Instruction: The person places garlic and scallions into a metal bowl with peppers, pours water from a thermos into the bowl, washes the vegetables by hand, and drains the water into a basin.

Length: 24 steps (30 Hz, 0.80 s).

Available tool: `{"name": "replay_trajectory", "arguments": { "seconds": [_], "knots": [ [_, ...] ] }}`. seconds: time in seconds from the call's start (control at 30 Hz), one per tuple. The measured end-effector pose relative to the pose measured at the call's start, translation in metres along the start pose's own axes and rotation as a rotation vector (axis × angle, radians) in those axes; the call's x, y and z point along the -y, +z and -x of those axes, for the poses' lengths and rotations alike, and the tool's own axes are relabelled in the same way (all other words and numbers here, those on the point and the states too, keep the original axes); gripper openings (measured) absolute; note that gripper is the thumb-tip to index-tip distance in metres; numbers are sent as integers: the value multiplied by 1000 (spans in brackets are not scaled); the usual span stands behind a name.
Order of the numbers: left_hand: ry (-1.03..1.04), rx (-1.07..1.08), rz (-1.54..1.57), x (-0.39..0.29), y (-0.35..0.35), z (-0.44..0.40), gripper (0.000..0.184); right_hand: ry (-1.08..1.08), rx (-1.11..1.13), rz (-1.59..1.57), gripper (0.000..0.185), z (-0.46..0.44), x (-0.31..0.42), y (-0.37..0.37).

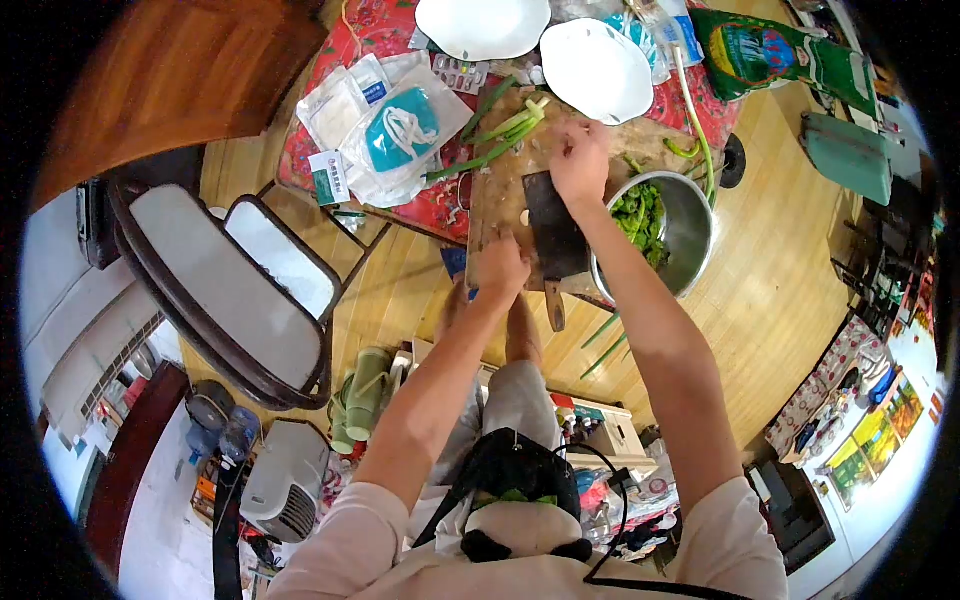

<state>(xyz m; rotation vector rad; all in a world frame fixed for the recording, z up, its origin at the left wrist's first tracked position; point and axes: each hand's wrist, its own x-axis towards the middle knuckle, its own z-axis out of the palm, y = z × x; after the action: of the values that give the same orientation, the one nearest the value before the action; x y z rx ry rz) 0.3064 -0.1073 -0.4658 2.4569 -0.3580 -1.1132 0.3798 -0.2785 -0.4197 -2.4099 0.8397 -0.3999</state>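
Note:
A wooden cutting board (495,190) lies on the table in front of me. My left hand (503,265) rests at its near left edge with curled fingers; what they hold, if anything, is hidden. Above the far end of a cleaver (556,235) is my right hand (580,160), fingers drawn together around something too small to make out. The cleaver lies flat on the board, its wooden handle toward me. Green onions (515,128) lie at the board's far left. Right of the cleaver stands a metal bowl (692,225) with green leafy pieces (640,215) inside.
Two white plates (597,72) sit at the back of the table. Packaged masks (402,130) and a blister pack (460,73) lie at the left on the red tablecloth (375,30). A long green onion (692,115) runs beyond the bowl. A chair (230,290) stands left.

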Motion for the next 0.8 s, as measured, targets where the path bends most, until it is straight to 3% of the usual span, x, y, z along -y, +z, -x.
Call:
{"name": "replay_trajectory", "arguments": {
  "seconds": [0.07, 0.1, 0.13, 0.23, 0.33, 0.43, 0.5, 0.6, 0.7, 0.8],
  "knots": [
    [-46, 24, -14, -2, -2, 3, 51, 108, 174, -3, 21, 11, -7, 2],
    [-9, -77, -62, -3, -3, 7, 49, 188, 241, 32, 23, 15, -3, -4],
    [25, -179, -110, -4, -5, 9, 47, 184, 239, 30, 23, 20, -5, -4],
    [39, -145, 39, 1, -6, 9, 46, 121, 133, 13, 19, 31, -6, -6],
    [-87, -123, 261, 1, -9, 11, 39, 215, 164, 64, 15, 33, -1, -9],
    [59, -210, 345, 8, -10, 4, 33, 237, 153, 61, 12, 28, 6, -8],
    [45, -204, 336, 10, -9, -3, 30, 385, 275, -45, 14, 30, 7, -6],
    [69, -244, 309, 4, -13, -6, 27, 217, 234, -7, 16, 36, 0, -2],
    [158, -284, 297, 1, -16, -11, 26, 355, 234, -123, 14, 48, 3, -7],
    [188, -287, 270, -4, -14, -15, 24, 213, 170, -178, 18, 58, -6, -7]
  ]
}}
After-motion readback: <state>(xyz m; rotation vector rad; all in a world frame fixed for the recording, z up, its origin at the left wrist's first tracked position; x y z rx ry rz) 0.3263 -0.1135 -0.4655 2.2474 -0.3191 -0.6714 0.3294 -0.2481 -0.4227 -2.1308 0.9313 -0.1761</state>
